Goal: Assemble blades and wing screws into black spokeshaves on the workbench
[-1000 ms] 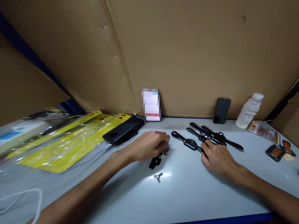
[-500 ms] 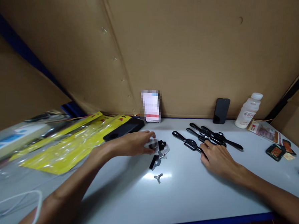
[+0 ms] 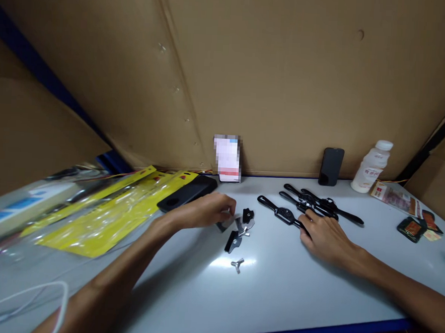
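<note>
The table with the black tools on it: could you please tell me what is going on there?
At a pale table, a person's left hand has its fingers at a flat metal piece, the grip partly hidden. Their right hand rests over one end of a black tool, with more black tools just beyond. Between the hands lie small black and metal parts; a three-armed metal piece lies nearer the viewer.

No legible wording, reddish characters (image 3: 371, 172) on bottle (image 3: 378, 157) too small, blue print (image 3: 16, 206) on white box (image 3: 53, 196) blurred
</note>
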Action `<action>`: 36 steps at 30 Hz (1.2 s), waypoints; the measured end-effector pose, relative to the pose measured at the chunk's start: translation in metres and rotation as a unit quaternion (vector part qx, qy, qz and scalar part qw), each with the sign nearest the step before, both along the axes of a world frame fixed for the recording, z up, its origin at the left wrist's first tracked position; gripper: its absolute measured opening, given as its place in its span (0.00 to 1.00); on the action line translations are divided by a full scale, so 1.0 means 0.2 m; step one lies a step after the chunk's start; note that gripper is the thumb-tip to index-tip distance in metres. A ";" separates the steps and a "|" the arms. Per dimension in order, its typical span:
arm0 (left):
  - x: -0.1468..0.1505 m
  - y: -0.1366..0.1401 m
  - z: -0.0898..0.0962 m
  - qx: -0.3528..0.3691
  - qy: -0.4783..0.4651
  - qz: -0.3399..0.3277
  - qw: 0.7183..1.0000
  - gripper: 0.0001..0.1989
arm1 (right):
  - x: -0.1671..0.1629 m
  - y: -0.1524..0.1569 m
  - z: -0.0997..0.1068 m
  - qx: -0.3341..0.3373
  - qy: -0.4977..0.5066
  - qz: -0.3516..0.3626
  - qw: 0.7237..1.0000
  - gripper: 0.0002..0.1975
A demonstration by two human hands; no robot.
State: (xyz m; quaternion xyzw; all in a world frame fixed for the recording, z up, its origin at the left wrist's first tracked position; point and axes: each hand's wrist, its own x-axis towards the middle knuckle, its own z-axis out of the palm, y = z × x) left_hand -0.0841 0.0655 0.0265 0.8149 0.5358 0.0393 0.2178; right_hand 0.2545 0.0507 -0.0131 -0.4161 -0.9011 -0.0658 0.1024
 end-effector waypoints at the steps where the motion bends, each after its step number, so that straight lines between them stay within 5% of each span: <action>1: 0.00 0.00 0.02 -0.002 -0.013 -0.003 1.000 0.07 | 0.00 0.00 0.00 0.000 0.000 0.003 1.000 0.12; 6: 0.10 -0.02 0.04 0.025 -0.160 0.016 0.987 0.10 | 0.00 0.00 0.01 -0.012 0.007 0.017 1.000 0.12; 11: 0.30 -0.08 -0.05 0.049 -0.285 0.050 0.956 0.11 | -0.01 -0.04 0.02 -0.024 0.024 0.063 0.997 0.11; 18: 0.46 -0.13 -0.14 0.118 -0.267 0.018 0.956 0.07 | -0.04 -0.10 0.05 -0.038 0.003 0.108 0.993 0.12; 36: 0.47 -0.13 -0.15 0.121 -0.198 -0.049 0.971 0.13 | -0.04 -0.10 0.06 0.028 -0.067 0.120 0.990 0.12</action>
